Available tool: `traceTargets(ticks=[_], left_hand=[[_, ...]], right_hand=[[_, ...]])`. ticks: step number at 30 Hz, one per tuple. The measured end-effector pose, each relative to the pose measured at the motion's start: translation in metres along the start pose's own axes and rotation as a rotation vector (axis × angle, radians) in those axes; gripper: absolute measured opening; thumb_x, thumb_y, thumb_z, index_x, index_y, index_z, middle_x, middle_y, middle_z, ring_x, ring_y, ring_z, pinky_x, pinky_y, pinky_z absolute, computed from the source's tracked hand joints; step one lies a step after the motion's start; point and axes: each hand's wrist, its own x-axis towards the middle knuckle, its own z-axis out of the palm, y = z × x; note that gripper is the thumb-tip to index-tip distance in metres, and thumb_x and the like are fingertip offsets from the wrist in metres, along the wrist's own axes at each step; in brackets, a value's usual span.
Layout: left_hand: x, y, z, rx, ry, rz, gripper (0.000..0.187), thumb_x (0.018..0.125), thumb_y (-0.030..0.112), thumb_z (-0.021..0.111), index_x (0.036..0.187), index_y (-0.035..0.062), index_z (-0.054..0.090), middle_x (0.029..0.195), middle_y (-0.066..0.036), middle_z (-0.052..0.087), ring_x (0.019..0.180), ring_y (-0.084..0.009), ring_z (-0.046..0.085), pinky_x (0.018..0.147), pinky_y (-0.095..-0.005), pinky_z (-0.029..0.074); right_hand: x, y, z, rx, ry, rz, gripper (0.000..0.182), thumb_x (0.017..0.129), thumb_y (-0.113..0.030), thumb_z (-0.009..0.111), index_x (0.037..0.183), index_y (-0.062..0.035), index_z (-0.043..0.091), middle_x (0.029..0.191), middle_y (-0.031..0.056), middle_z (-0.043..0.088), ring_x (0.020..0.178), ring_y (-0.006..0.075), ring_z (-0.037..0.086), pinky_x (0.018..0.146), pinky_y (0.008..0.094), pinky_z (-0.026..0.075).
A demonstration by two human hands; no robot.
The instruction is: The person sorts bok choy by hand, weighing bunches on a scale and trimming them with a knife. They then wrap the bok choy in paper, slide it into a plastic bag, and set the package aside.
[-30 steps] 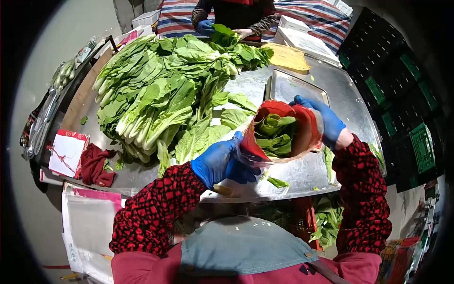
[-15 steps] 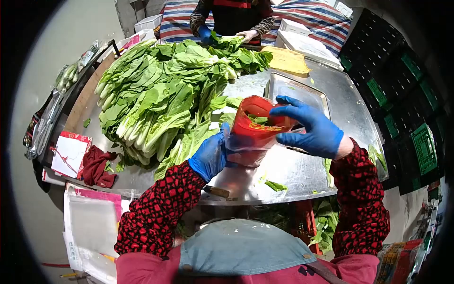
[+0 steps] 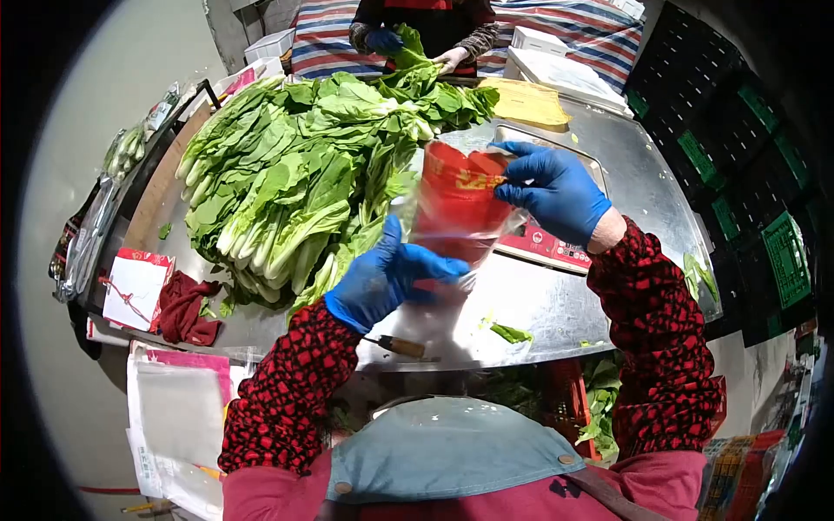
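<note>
Above the metal table, a red and clear plastic bag hangs upright, slightly blurred. My right hand, in a blue glove, pinches its upper right edge. At the bag's lower left is my left hand, also blue-gloved, with its fingers spread and the thumb raised; the fingers reach across the bag's lower part. Just left of the bag lies a large heap of leafy greens. Below the left hand, a wooden-handled tool rests near the table edge. The red scale is partly behind the bag and right hand.
Across the metal table, a co-worker handles greens. A yellow sheet and a white foam box are at the back. Dark red cloth lies at the left, black crates stand at the right, and a red crate is below.
The bag now hangs more upright, its opening no longer facing me. My left hand has moved down and its fingers have spread. My right hand has closed on the bag's edge. More of the scale shows.
</note>
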Motion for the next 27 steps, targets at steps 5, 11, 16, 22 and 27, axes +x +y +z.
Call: traceTargets(ticks=[5, 11, 16, 22, 27], left_hand=[[-0.027, 0.029, -0.07, 0.458, 0.153, 0.25, 0.056, 0.091, 0.051, 0.048, 0.065, 0.003, 0.062, 0.068, -0.01, 0.063, 0.074, -0.0209, 0.064, 0.078, -0.0331, 0.049], [0.009, 0.015, -0.075, 0.87, 0.184, 0.302, 0.121, 0.055, 0.039, 0.086, 0.147, 0.0129, 0.013, 0.147, -0.014, 0.026, 0.136, -0.0285, 0.024, 0.108, -0.0417, 0.026], [0.049, 0.004, -0.084, 0.962, 0.034, 0.21, 0.132, 0.051, 0.028, 0.089, 0.148, 0.0159, 0.001, 0.148, -0.017, 0.025, 0.136, -0.0296, 0.025, 0.109, -0.042, 0.024], [0.072, -0.018, -0.092, 0.638, 0.065, 0.085, 0.035, 0.085, 0.02, 0.068, 0.114, 0.0034, 0.06, 0.09, -0.001, 0.064, 0.078, -0.0086, 0.057, 0.071, -0.0228, 0.046], [0.106, -0.025, -0.126, 0.277, 0.374, 0.176, 0.022, 0.091, 0.022, 0.057, 0.099, 0.0039, 0.065, 0.082, 0.002, 0.063, 0.072, -0.0075, 0.055, 0.069, -0.0223, 0.044]], right_hand=[[0.003, -0.007, 0.005, -0.039, -0.076, -0.188, 0.01, 0.076, -0.003, 0.068, 0.085, 0.0009, 0.065, 0.107, 0.0188, 0.062, 0.107, 0.0266, 0.057, 0.086, 0.0337, 0.048], [0.012, -0.028, -0.015, -0.063, -0.203, -0.252, 0.01, 0.079, 0.001, 0.067, 0.088, 0.0003, 0.063, 0.116, 0.014, 0.059, 0.105, 0.0215, 0.057, 0.087, 0.0313, 0.048], [0.022, 0.008, -0.172, 0.324, 0.326, -0.211, 0.022, 0.087, -0.017, 0.062, 0.106, -0.0063, 0.065, 0.116, 0.0084, 0.061, 0.104, 0.0177, 0.057, 0.088, 0.0286, 0.046], [-0.072, 0.077, -0.29, 0.576, 1.519, 0.167, 0.036, 0.086, -0.03, 0.063, 0.116, -0.0094, 0.06, 0.111, 0.007, 0.063, 0.102, 0.0189, 0.059, 0.09, 0.0322, 0.045], [-0.287, 0.407, -0.308, 1.161, 1.158, 0.554, 0.035, 0.091, -0.032, 0.049, 0.112, -0.0063, 0.061, 0.111, 0.0127, 0.064, 0.099, 0.0275, 0.061, 0.087, 0.0396, 0.049]])
